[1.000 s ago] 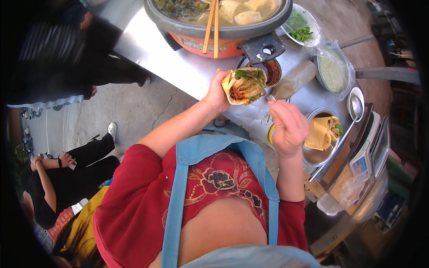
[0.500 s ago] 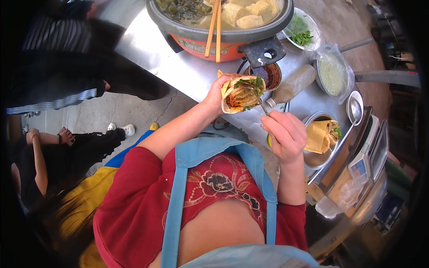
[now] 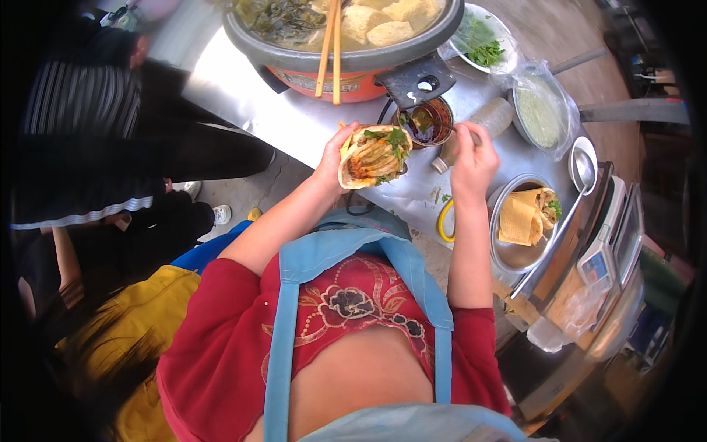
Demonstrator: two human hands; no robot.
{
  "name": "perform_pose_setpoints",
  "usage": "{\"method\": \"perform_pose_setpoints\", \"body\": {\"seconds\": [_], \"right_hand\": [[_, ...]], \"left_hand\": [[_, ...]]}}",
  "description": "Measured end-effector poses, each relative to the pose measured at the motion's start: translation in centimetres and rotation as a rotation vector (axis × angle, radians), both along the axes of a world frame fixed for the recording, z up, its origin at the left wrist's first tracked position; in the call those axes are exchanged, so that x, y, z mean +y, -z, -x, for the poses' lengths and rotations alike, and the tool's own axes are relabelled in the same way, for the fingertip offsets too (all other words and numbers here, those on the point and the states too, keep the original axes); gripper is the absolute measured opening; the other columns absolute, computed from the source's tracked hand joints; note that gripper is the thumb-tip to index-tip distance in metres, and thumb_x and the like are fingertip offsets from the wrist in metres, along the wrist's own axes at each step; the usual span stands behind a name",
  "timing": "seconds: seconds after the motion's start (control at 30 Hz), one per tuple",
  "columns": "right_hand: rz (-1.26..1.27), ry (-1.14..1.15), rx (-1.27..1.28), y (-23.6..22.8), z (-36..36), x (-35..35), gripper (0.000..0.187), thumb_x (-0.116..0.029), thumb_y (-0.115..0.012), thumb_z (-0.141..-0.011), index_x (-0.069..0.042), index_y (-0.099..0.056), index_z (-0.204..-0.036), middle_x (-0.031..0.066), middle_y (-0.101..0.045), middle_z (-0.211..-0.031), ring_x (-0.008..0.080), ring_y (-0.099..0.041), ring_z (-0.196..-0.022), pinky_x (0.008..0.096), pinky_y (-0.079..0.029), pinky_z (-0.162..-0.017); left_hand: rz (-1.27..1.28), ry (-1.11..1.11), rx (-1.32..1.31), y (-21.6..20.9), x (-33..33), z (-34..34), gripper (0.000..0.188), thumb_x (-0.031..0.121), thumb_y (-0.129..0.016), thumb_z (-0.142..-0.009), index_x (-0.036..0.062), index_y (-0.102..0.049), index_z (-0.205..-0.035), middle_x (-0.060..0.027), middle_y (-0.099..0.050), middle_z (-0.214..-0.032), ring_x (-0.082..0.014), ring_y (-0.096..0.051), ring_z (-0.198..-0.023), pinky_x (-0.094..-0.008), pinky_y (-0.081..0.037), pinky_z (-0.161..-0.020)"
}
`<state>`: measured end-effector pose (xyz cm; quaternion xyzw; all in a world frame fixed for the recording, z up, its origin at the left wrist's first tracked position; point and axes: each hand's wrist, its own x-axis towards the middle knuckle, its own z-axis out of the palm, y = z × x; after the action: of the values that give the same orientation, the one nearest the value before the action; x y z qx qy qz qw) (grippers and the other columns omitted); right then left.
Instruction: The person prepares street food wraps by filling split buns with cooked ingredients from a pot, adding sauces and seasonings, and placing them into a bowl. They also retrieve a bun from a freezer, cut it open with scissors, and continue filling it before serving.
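Hands — two, one filled flatbread (image 3: pixel 374 156), two chopsticks (image 3: pixel 329 46)

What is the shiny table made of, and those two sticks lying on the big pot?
The table looks like bare metal, probably stainless steel: grey, smooth, with soft reflections. The chopsticks look like wood or bamboo: matt, orange-tan, no shine. The pot seems to be metal with an orange-red painted body.

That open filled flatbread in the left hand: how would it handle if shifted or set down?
The round filled flatbread looks floppy: it curves up around the left hand, cupped from below. Its strips and green herbs sit loose on top, so tilting would probably spill them. It seems light, since that one hand carries it while the right hand works at the small sauce cup.
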<state>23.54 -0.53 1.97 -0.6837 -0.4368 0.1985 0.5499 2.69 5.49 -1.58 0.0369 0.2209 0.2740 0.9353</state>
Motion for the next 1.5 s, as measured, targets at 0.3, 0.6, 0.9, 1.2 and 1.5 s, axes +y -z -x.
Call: {"method": "perform_pose_setpoints", "body": {"seconds": [0.3, 0.6, 0.9, 1.2, 1.5], "right_hand": [[0.137, 0.094, 0.490, 2.0, -1.3, 1.6, 0.010, -0.008, -0.060, -0.084, 0.001, -0.064, -0.085, 0.0037, -0.060, -0.069, 0.0072, -0.051, -0.056, 0.0192, -0.039, -0.052], [-0.104, 0.229, 0.496, -3.9, -3.0, -1.5, 0.016, -0.011, -0.059, -0.087, 0.004, -0.061, -0.090, 0.0079, -0.060, -0.070, 0.0070, -0.046, -0.052, 0.0176, -0.033, -0.047], [-0.276, -0.087, 0.159, -8.1, 1.3, -4.6, 0.007, 0.001, -0.057, -0.082, 0.001, -0.064, -0.083, 0.0071, -0.061, -0.073, 0.0100, -0.049, -0.058, 0.0194, -0.037, -0.053], [-0.255, -0.229, -0.354, -8.2, 1.9, -5.5, 0.009, 0.006, -0.056, -0.080, 0.005, -0.061, -0.087, 0.0143, -0.061, -0.086, 0.0145, -0.052, -0.065, 0.0232, -0.042, -0.059], [-0.120, 0.153, 0.201, -4.4, 1.2, -2.9, 0.014, -0.008, -0.055, -0.089, 0.002, -0.061, -0.097, 0.0062, -0.061, -0.080, 0.0080, -0.052, -0.066, 0.0199, -0.041, -0.060]], "left_hand": [[-0.056, -0.011, 0.078, 1.5, -0.4, 0.1, 0.056, 0.043, -0.036, -0.089, 0.0001, -0.050, -0.121, -0.0210, -0.055, -0.117, -0.0380, -0.056, -0.101, -0.0506, -0.045, -0.086], [-0.043, -0.029, 0.056, 0.5, 0.1, -1.2, 0.053, 0.041, -0.036, -0.090, 0.0005, -0.050, -0.122, -0.0196, -0.055, -0.118, -0.0358, -0.056, -0.104, -0.0475, -0.044, -0.090], [0.029, 0.027, 0.035, 0.3, 0.0, -2.5, 0.049, 0.038, -0.037, -0.089, -0.0005, -0.053, -0.115, -0.0190, -0.058, -0.115, -0.0333, -0.058, -0.103, -0.0444, -0.046, -0.090], [0.010, 0.067, 0.008, 1.0, 0.3, -2.1, 0.061, 0.047, -0.037, -0.088, -0.0019, -0.048, -0.122, -0.0204, -0.053, -0.121, -0.0372, -0.054, -0.108, -0.0478, -0.041, -0.094], [-0.069, 0.053, -0.149, -0.6, 0.1, -1.1, 0.054, 0.041, -0.035, -0.089, -0.0014, -0.051, -0.119, -0.0199, -0.057, -0.113, -0.0362, -0.056, -0.101, -0.0473, -0.046, -0.088]]}}
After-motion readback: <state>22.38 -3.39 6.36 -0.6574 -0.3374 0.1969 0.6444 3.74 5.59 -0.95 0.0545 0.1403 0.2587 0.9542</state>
